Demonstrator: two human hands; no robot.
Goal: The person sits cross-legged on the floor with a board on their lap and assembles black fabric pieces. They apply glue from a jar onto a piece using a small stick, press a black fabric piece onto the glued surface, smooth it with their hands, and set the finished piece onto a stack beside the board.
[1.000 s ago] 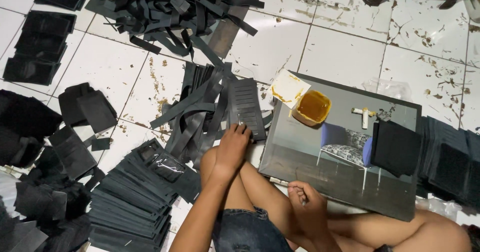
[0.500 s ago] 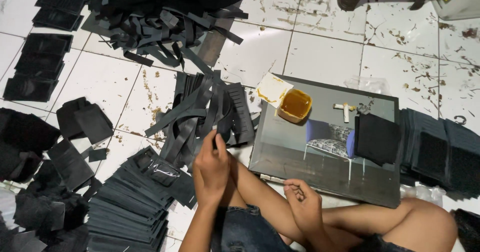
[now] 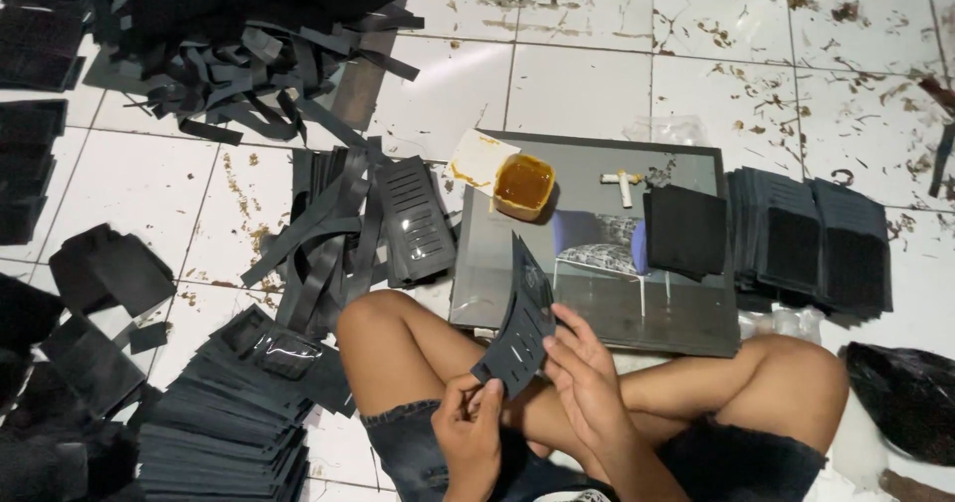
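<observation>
Both hands hold a black slotted piece (image 3: 517, 333) up over the lap. The left hand (image 3: 471, 432) pinches its bottom corner. The right hand (image 3: 589, 383) grips its right edge, fingers curled.

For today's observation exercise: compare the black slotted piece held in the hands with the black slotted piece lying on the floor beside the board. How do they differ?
The held slotted piece is lifted and tilted between the left hand and right hand; the floor slotted piece lies flat, untouched.
The held piece hangs above the person's lap; the floor piece rests on a pile of black strips.
Both are black, flat and cut with rows of slots.
</observation>
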